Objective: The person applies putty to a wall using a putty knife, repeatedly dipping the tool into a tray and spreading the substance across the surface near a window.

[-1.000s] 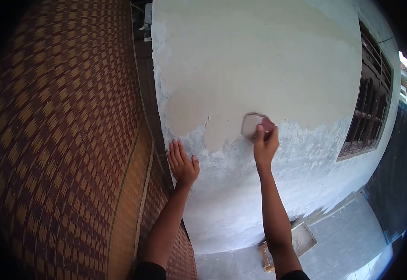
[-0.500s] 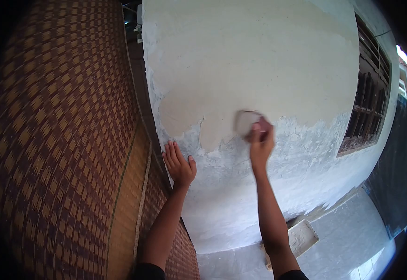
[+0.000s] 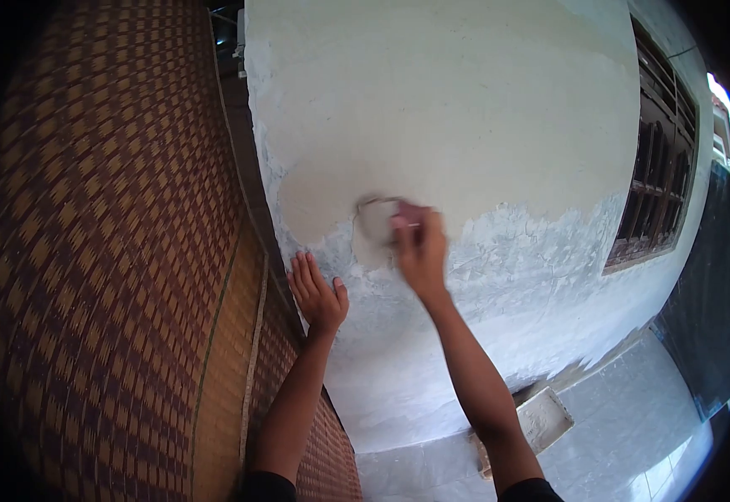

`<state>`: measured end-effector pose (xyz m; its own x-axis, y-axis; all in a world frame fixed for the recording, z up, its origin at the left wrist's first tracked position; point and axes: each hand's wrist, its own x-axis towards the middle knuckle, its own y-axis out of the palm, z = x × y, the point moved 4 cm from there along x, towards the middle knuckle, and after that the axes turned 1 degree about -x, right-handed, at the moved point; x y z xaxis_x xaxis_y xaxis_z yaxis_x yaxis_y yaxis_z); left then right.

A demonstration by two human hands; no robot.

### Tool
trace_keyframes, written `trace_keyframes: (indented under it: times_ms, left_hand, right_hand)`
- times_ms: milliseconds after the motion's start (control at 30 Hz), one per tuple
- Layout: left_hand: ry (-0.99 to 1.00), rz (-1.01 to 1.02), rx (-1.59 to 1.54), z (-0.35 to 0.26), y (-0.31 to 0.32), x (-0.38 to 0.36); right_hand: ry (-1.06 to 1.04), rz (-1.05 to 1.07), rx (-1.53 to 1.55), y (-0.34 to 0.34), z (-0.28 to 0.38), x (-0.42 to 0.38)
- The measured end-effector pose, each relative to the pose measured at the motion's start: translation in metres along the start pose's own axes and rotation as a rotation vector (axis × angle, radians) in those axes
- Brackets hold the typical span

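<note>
My right hand [image 3: 423, 255] grips a reddish-brown piece of what looks like sandpaper [image 3: 413, 214] against the wall [image 3: 440, 109]. Part of the sheet curls out to the left of my fingers, smeared by motion. It lies over the ragged border between the cream paint above and the bare, whitish-grey plaster [image 3: 532, 259] below. My left hand [image 3: 319, 293] rests flat on the wall near its left corner, fingers stretched upward and holding nothing.
A woven brown mat [image 3: 122, 234] hangs close along the left side. On the grey tiled floor [image 3: 633, 410] lies a shallow, plaster-stained tray [image 3: 568, 421], partly behind my right forearm. A barred wooden window [image 3: 658, 159] and a dark panel [image 3: 700, 293] are at right.
My right hand has swept left across the wall with the sandpaper, toward my left hand. The left hand keeps its place on the wall; the view has shifted slightly.
</note>
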<state>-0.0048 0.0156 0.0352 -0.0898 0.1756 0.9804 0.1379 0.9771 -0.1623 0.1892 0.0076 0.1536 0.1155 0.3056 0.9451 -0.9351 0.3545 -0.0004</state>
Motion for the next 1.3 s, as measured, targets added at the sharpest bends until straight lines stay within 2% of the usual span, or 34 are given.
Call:
trace_keyframes:
  times_ms: [67,133,200,233,267,367,400,467,567,600,667,733,800,867,967,1000,1067,1100,1133,1200,1267,1300]
  left_hand:
    - [0.019,-0.017,-0.014,0.001,-0.001,0.001]
    - [0.024,-0.004,-0.021,0.001,-0.001,0.0]
    - [0.017,-0.003,-0.023,0.0,-0.001,0.001]
    - [0.012,-0.001,-0.02,-0.001,-0.001,0.002]
    - [0.006,0.002,-0.017,-0.001,-0.002,0.001]
    - [0.007,-0.003,-0.025,-0.001,-0.001,0.001]
    - [0.01,0.0,-0.026,-0.001,-0.001,0.001]
    - [0.021,-0.03,-0.013,0.0,-0.004,0.002]
    - [0.008,-0.011,-0.021,0.001,-0.002,0.001]
    - [0.004,-0.017,-0.019,0.001,-0.002,0.002]
    - [0.009,-0.003,-0.026,-0.001,-0.003,0.001]
    - [0.009,-0.002,-0.021,0.0,-0.003,0.002]
    - [0.011,0.004,-0.021,0.0,-0.002,0.001]
    - [0.02,-0.028,-0.017,0.002,-0.002,0.0]
    - [0.012,-0.027,-0.017,0.002,0.002,-0.001]
    - [0.004,-0.029,-0.015,0.002,0.001,-0.001]
    - [0.015,-0.005,-0.024,0.0,0.0,0.0]
    - [0.016,-0.005,-0.027,0.0,0.0,0.001]
    - [0.019,-0.003,-0.031,0.0,-0.001,0.002]
    - [0.026,0.005,-0.036,-0.001,-0.001,-0.001]
    - [0.02,-0.018,-0.012,0.001,0.001,-0.001]
    - [0.019,-0.025,-0.012,0.001,0.001,0.001]
  right_hand:
    - [-0.031,0.159,-0.266,0.02,0.021,-0.001]
    - [-0.035,-0.039,-0.135,0.009,0.006,0.012]
    - [0.226,-0.235,-0.031,-0.02,-0.028,0.02]
    - [0.323,-0.33,0.057,-0.035,-0.022,0.021]
    - [0.281,-0.421,0.118,-0.043,-0.014,0.02]
    - [0.278,-0.145,0.215,-0.013,-0.001,0.011]
    - [0.094,-0.066,0.054,0.004,0.0,0.005]
    - [-0.115,-0.023,-0.267,0.017,0.018,0.004]
    - [0.103,-0.207,-0.125,-0.011,-0.01,0.021]
    - [0.207,-0.297,-0.032,-0.023,-0.018,0.023]
    - [0.306,-0.336,0.247,-0.032,-0.002,0.025]
    - [0.288,-0.111,0.229,-0.009,-0.002,0.017]
    - [-0.016,0.031,-0.067,0.013,0.013,0.009]
    - [-0.053,-0.043,-0.184,0.011,-0.001,0.014]
    - [0.274,-0.287,0.032,-0.023,-0.02,0.03]
    - [0.311,-0.312,0.111,-0.03,-0.012,0.031]
    - [0.239,-0.207,0.191,-0.017,-0.002,0.027]
    - [0.294,-0.049,0.217,-0.005,0.005,0.02]
    - [0.058,-0.036,0.016,0.008,0.006,0.017]
    - [0.018,-0.003,-0.166,0.008,-0.003,0.015]
    - [0.235,-0.175,-0.076,-0.016,-0.03,0.026]
    - [0.259,-0.326,0.035,-0.03,-0.028,0.028]
